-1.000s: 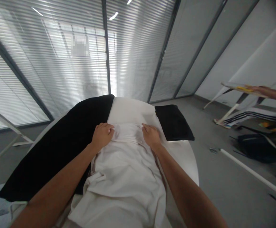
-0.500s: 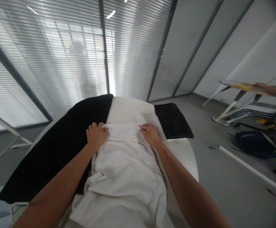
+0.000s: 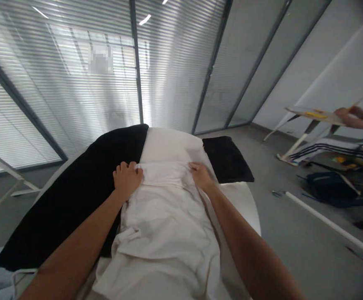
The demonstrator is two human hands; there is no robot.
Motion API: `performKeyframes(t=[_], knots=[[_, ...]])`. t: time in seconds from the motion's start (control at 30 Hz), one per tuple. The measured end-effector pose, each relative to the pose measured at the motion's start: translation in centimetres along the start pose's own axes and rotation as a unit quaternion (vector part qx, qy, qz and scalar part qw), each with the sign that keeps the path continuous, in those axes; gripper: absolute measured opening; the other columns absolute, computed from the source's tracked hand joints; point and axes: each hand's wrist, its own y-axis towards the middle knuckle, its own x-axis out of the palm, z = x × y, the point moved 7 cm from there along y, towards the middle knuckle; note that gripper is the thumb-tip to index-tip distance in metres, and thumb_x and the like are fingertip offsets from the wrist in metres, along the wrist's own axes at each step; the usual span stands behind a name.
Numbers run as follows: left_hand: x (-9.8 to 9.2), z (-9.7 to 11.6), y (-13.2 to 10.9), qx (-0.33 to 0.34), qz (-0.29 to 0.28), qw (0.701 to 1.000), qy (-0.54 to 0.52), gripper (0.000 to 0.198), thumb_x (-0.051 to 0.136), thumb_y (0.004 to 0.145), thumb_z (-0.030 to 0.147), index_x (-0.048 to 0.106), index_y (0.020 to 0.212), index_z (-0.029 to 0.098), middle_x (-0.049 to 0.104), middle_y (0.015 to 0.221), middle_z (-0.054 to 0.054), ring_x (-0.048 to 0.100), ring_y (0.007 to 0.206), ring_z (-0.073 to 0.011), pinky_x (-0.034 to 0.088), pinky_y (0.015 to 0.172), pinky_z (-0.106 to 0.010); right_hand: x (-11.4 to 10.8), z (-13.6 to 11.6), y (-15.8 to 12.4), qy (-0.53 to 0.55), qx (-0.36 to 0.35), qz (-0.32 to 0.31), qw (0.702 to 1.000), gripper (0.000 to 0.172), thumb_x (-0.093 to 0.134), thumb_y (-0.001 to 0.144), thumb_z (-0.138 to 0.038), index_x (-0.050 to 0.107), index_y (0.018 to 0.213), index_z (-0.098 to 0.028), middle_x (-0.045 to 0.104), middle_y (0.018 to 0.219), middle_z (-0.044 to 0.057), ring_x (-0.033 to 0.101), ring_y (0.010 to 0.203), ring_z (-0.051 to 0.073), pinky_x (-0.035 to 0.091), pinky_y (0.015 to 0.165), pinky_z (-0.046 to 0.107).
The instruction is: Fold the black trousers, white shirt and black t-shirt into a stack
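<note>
A white garment (image 3: 165,221) lies lengthwise on a white round table (image 3: 247,204), crumpled toward me. My left hand (image 3: 126,179) grips the left end of its far hem, fingers curled over the fold. At the right end of the same hem, my right hand (image 3: 201,176) pinches the cloth. The hem is pulled flat between the two hands.
A large black cloth (image 3: 75,196) covers the table's left side, and a folded black cloth (image 3: 227,160) lies at the right. Glass walls with blinds stand behind. At far right, another person's arm (image 3: 351,118) rests on an ironing board above a black bag (image 3: 331,189) and a white pole (image 3: 331,225).
My hands have spread apart along the hem, stretching the bunched cloth flat. The other person's arm at far right has shifted.
</note>
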Motion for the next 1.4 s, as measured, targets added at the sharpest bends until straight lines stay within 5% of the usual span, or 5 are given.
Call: performKeyframes(t=[0.5, 0.77, 1.03, 1.23, 1.4], knots=[[0.1, -0.1, 0.1, -0.011, -0.013, 1.0, -0.003, 0.04, 0.039, 0.09, 0.038, 0.061, 0.119, 0.022, 0.056, 0.114, -0.016, 0.052, 0.108, -0.0329, 0.041, 0.087, -0.044, 0.9, -1.8, -1.1, -0.213, -0.051, -0.068, 0.973, 0.041, 0.037, 0.098, -0.029, 0.061, 0.131, -0.027, 0.07, 0.117, 0.007, 0.063, 0.108, 0.019, 0.04, 0.097, 0.028], [0.5, -0.5, 0.6, 0.001, -0.005, 1.0, -0.01, 0.042, 0.039, 0.089, 0.038, 0.063, 0.119, 0.022, 0.057, 0.112, -0.016, 0.055, 0.105, -0.0338, 0.043, 0.085, -0.045, 0.4, -0.3, 0.2, -0.067, -0.006, -0.023, 0.998, 0.045, 0.028, 0.099, -0.028, 0.066, 0.122, -0.019, 0.068, 0.121, 0.004, 0.062, 0.112, 0.015, 0.043, 0.094, 0.023], [0.3, -1.5, 1.8, -0.027, -0.038, 0.999, -0.017, 0.042, 0.037, 0.088, 0.034, 0.063, 0.119, 0.02, 0.061, 0.113, -0.016, 0.062, 0.102, -0.0304, 0.046, 0.085, -0.04, 0.3, -0.6, -1.3, -0.241, 0.039, -0.001, 0.97, 0.039, 0.044, 0.092, -0.029, 0.062, 0.127, -0.029, 0.059, 0.129, 0.009, 0.049, 0.123, 0.029, 0.037, 0.102, 0.044], [0.3, -4.3, 2.8, -0.122, -0.141, 0.982, -0.018, 0.057, 0.03, 0.089, 0.05, 0.06, 0.115, 0.009, 0.066, 0.108, -0.025, 0.064, 0.101, -0.0401, 0.047, 0.08, -0.048, -0.4, -1.0, -1.7, -0.265, 0.038, 0.036, 0.963, 0.046, 0.04, 0.094, -0.034, 0.052, 0.136, -0.02, 0.055, 0.132, 0.014, 0.046, 0.123, 0.031, 0.036, 0.101, 0.048], [0.7, -3.9, 3.3, -0.066, -0.187, 0.98, -0.019, 0.062, 0.029, 0.088, 0.057, 0.061, 0.112, 0.011, 0.067, 0.11, -0.024, 0.063, 0.104, -0.041, 0.047, 0.081, -0.047, 1.0, -0.9, -1.9, -0.249, 0.029, 0.019, 0.968, 0.052, 0.037, 0.095, -0.04, 0.044, 0.143, -0.021, 0.051, 0.14, 0.012, 0.035, 0.134, 0.033, 0.029, 0.106, 0.055]])
